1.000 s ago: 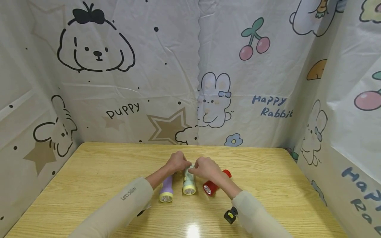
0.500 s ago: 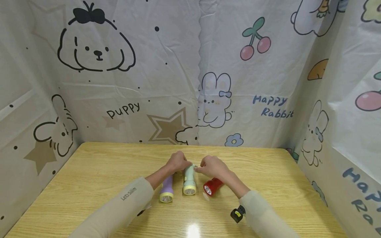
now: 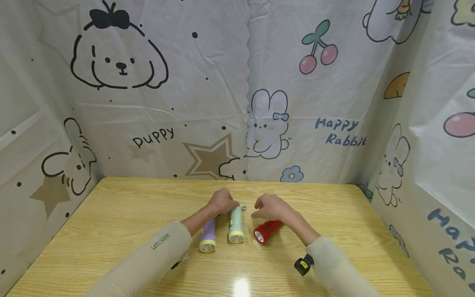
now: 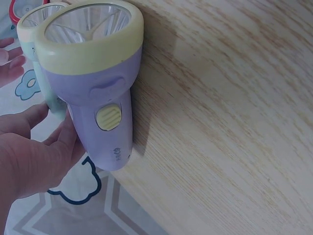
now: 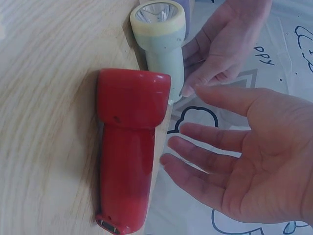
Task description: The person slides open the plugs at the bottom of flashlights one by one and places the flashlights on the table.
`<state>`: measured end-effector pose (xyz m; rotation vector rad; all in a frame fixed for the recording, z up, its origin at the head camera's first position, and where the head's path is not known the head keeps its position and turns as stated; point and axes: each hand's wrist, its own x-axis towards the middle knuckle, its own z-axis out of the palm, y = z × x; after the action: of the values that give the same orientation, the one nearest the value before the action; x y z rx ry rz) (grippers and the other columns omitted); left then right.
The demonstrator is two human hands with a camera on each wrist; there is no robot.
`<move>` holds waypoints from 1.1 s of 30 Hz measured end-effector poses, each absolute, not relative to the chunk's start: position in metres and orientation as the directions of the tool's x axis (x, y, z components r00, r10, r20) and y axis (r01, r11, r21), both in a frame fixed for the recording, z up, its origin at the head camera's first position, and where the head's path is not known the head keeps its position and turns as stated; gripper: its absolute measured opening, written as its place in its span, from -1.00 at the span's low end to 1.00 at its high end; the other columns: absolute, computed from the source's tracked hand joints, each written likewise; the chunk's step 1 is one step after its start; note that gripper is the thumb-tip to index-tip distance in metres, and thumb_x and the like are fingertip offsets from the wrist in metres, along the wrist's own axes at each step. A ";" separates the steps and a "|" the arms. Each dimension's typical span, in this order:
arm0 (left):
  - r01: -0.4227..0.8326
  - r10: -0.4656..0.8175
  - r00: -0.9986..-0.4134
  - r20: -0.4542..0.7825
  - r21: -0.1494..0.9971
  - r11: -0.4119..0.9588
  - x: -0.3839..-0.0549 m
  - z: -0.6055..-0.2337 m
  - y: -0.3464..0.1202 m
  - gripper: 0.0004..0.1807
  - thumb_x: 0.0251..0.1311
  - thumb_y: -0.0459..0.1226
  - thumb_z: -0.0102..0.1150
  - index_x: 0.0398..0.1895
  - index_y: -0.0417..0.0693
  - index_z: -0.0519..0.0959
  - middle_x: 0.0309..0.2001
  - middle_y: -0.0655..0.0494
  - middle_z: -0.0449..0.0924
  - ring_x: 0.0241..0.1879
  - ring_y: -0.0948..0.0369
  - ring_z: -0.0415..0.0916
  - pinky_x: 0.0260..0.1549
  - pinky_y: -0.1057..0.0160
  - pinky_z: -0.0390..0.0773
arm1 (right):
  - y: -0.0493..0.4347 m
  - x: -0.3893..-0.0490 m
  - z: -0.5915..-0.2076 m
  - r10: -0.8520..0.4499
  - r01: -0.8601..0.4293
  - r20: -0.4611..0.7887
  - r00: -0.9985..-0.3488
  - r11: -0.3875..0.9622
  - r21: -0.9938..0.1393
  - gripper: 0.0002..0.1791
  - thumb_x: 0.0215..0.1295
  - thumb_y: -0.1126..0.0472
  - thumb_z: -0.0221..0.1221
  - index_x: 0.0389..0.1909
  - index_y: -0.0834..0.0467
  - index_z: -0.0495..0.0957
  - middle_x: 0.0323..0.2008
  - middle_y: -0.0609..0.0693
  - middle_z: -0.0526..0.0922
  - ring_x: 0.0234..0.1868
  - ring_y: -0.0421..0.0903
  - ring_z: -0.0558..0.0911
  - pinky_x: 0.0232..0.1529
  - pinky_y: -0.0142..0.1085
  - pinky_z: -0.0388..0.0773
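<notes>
A mint-green flashlight (image 3: 236,225) with a pale yellow head lies in the middle, lens toward me. My left hand (image 3: 222,202) pinches its tail end; in the right wrist view the thumb presses beside that end. Small grey prongs (image 3: 243,208) stick out to the right of the tail. My right hand (image 3: 273,207) hovers right of them, holding nothing, fingers spread and slightly bent in the right wrist view. Just in front of it lies a red flashlight (image 5: 129,161), its tail partly behind the hand in the head view. A purple flashlight (image 4: 105,122) lies left of the mint one.
The flashlights lie on a light wood table (image 3: 141,214). A cartoon-printed cloth (image 3: 208,103) hangs behind the table and along both sides. Under my right forearm is a black wrist camera (image 3: 303,265).
My right hand has let go of the mint flashlight's tail and moved right, leaving the small prongs in sight. The left hand stays at the tail; the flashlights have not visibly moved.
</notes>
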<state>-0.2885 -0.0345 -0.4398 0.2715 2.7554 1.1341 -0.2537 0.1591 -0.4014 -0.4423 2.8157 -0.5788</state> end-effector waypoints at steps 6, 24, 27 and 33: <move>0.112 0.221 -0.973 -0.067 0.700 0.706 -0.287 -0.439 -0.033 -0.40 0.24 -0.27 0.33 -0.95 -0.03 0.33 -0.90 0.27 0.16 -0.83 0.33 0.07 -0.80 0.41 0.12 | 0.163 -0.254 -0.398 -0.378 -0.278 -0.197 -0.904 0.873 -0.401 -0.62 0.19 0.13 0.41 -0.05 0.27 0.67 -0.20 0.02 0.68 -0.17 -0.06 0.60 -0.04 -0.10 0.57; 0.104 0.214 -0.974 -0.074 0.694 0.712 -0.291 -0.443 -0.033 -0.47 0.23 -0.26 0.33 -0.90 -0.14 0.43 -0.89 0.24 0.20 -0.82 0.32 0.08 -0.80 0.40 0.12 | 0.171 -0.256 -0.393 -0.444 -0.329 -0.352 -0.824 0.880 -0.341 -0.59 0.09 0.20 0.45 0.01 0.12 0.67 0.03 0.05 0.65 0.05 0.02 0.57 0.08 -0.06 0.50; 0.094 0.208 -0.975 -0.083 0.693 0.715 -0.290 -0.442 -0.033 -0.52 0.23 -0.25 0.34 -0.83 -0.23 0.51 -0.88 0.23 0.23 -0.81 0.32 0.11 -0.79 0.40 0.14 | 0.172 -0.256 -0.393 -0.437 -0.317 -0.375 -0.818 0.886 -0.339 -0.58 0.09 0.22 0.45 0.02 0.11 0.67 0.06 0.04 0.64 0.08 0.02 0.55 0.10 -0.05 0.49; 0.087 0.203 -0.975 -0.087 0.696 0.713 -0.288 -0.439 -0.034 -0.56 0.22 -0.25 0.34 -0.77 -0.32 0.57 -0.87 0.23 0.22 -0.80 0.31 0.12 -0.77 0.40 0.15 | 0.172 -0.255 -0.393 -0.444 -0.317 -0.392 -0.806 0.882 -0.349 -0.56 0.06 0.30 0.46 0.02 0.10 0.66 0.06 -0.04 0.63 -0.01 -0.07 0.52 0.07 -0.09 0.50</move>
<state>-0.2882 -0.0343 -0.4386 0.2350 2.7603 1.1099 -0.2549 0.1720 -0.3931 -0.5542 2.5778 -0.3684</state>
